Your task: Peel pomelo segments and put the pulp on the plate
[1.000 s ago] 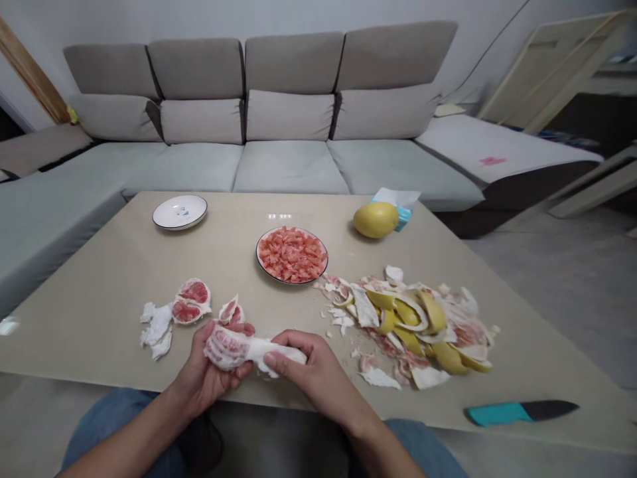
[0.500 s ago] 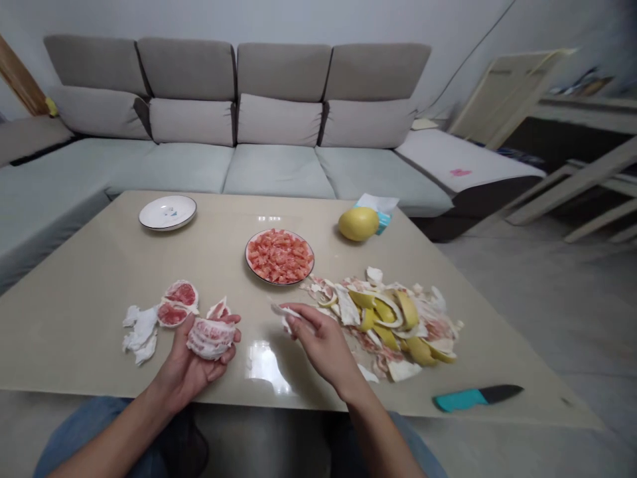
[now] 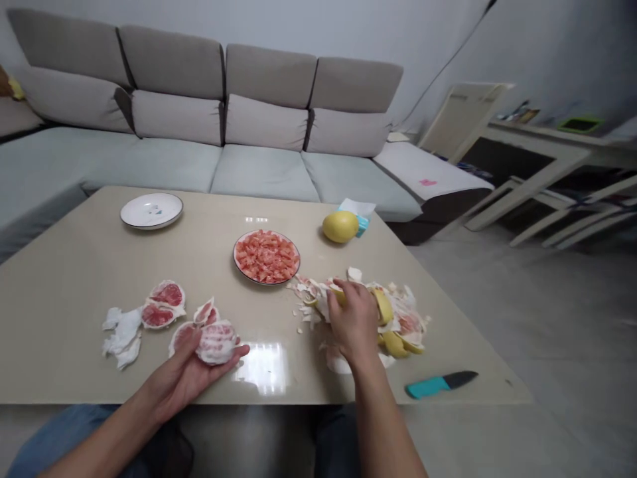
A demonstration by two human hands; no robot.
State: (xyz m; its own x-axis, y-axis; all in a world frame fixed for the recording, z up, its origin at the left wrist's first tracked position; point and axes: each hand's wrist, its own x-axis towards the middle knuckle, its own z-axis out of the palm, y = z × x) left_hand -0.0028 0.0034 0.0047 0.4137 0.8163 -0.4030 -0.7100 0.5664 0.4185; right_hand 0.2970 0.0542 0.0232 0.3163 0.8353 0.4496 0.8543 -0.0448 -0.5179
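Observation:
My left hand (image 3: 184, 375) lies palm up near the table's front edge, cradling a pomelo segment (image 3: 215, 342) partly wrapped in white pith. My right hand (image 3: 354, 317) rests on a heap of yellow pomelo peel and white pith (image 3: 398, 318), its fingers down among the scraps. Whether those fingers grip anything is hidden. Just left of my left hand sit opened pomelo pieces with pink pulp (image 3: 166, 295) and a smaller piece (image 3: 206, 313). White pith shreds (image 3: 122, 335) lie beyond them. A round plate (image 3: 266, 257) piled with pink pulp stands ahead.
A beige table (image 3: 74, 265) carries a white plate (image 3: 151, 210), a whole yellow pomelo (image 3: 340, 226), a tissue pack (image 3: 359, 222) and a teal-handled knife (image 3: 440, 384) near the front right edge. A grey sofa (image 3: 249, 172) stands behind it.
My right hand has moved from beside the peel heap onto it, and the white shred it held no longer shows. My left hand still holds the segment. The view has turned right.

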